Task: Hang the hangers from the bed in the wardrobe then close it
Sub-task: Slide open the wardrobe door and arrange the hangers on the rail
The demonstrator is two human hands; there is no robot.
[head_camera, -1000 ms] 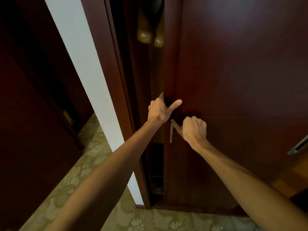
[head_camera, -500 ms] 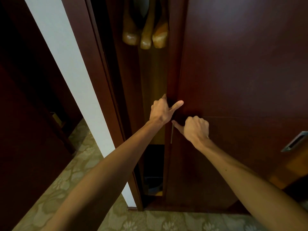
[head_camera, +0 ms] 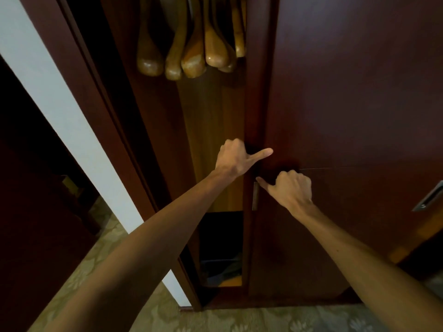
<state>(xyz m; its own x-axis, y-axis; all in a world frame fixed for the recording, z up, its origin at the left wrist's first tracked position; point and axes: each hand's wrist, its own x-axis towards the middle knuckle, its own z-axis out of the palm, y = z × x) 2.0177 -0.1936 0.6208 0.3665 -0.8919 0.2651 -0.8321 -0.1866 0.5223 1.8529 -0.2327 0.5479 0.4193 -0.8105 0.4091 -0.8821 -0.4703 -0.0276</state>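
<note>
Left hand (head_camera: 233,156) is curling its fingers round the edge of the sliding door (head_camera: 347,116), thumb lying across the face. Right hand (head_camera: 291,188) is gripping just below, fingers hooked at the metal handle (head_camera: 254,196). Wooden hangers (head_camera: 191,44) are hanging inside the wardrobe (head_camera: 211,140), gap showing.
</note>
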